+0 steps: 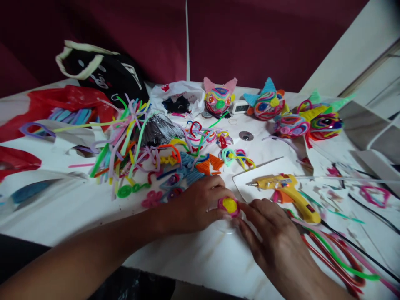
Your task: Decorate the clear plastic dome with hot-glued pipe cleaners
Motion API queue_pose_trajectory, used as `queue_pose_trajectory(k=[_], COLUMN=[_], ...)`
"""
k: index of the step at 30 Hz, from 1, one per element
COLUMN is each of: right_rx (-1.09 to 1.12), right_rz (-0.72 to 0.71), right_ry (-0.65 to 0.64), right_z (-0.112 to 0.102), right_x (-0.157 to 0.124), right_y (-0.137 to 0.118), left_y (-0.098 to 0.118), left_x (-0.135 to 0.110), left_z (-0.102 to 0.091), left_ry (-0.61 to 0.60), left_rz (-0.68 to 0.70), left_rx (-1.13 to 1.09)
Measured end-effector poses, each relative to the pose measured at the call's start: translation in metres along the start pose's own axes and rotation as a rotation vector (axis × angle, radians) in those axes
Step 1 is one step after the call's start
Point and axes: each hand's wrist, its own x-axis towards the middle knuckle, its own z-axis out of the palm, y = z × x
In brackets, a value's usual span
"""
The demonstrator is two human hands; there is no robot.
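Between my hands is a small round coil (230, 205), yellow in the middle with a pink rim, apparently of fuzzy pipe cleaner. My left hand (200, 204) grips its left side with thumb and fingers. On the other side, the fingertips of my right hand (265, 229) close on its right edge. Just below it a clear round edge (227, 229) shows, partly hidden by my fingers. Beyond my left hand lie blue and orange ridged pieces (210, 163). To the right, a yellow glue gun (284, 185) rests on its side near a white card (250, 191).
Loose pipe cleaners (125, 141) pile up at the left, near a red plastic bag (62, 98). Several colourful coiled animal heads (219, 102) stand along the back with a small white timer (240, 107). Cables and red-handled pliers (337, 258) lie at the right.
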Motion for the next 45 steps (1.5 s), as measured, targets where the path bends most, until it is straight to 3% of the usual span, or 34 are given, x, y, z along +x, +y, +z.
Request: queue_pose_trajectory(k=[11,34,45], right_rx=[-0.014,-0.194,-0.101], right_rz=[-0.006,-0.15,-0.079], right_ry=[0.051,0.235,0.231], right_z=[0.007,0.014,0.032], right_x=[-0.002,0.0,-0.009], right_y=[0.004,0.011,0.014], left_y=[0.002,0.011,0.007], left_x=[-0.001,-0.009,-0.009], left_z=[0.002,0.007,0.014], left_ry=[0.018,0.055,0.112], left_rz=[-0.019,0.158,0.152], left_rx=[0.004,0.142,0.193])
